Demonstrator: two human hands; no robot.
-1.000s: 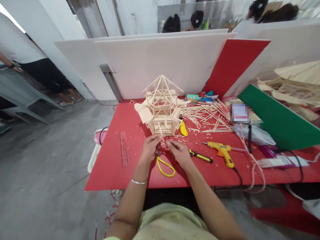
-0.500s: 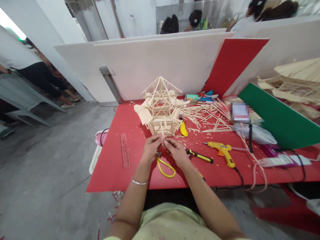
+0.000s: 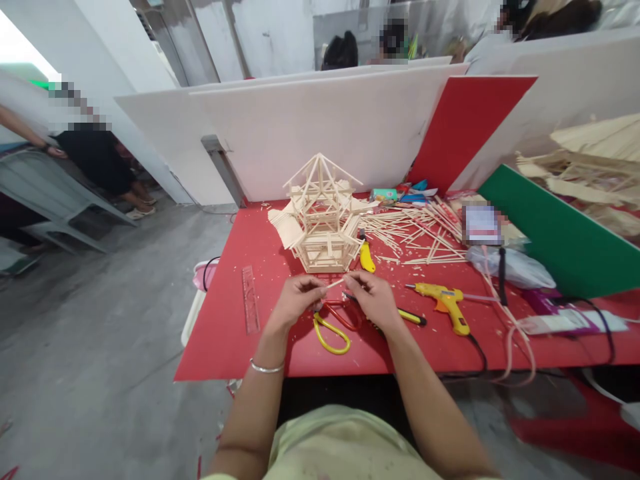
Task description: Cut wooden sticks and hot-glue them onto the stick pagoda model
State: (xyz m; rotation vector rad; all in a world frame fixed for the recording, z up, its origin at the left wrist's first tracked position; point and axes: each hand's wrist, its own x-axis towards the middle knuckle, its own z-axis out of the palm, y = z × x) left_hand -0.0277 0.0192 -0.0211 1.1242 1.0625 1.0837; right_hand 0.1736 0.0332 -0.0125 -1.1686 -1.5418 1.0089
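Observation:
Between my two hands runs a short thin wooden stick, lying nearly level. My left hand pinches its left end; my right hand pinches the right end. Just beyond my fingers stands a model pavilion built of wooden sticks, with a peaked open roof frame. Under my hands lie scissors with one yellow handle and one red handle. A yellow-and-black utility knife lies partly hidden beneath my right hand. Beside the model is a yellow-handled cutter.
A yellow glue gun with its cord lies to the right. Loose sticks spread behind it. A clear ruler is on the left of the red table. White boards and a green board stand around the table.
My hands have moved apart and slightly back from the model, so the stick now lies level between them. The red scissor handle shows more. A person at the left has shifted.

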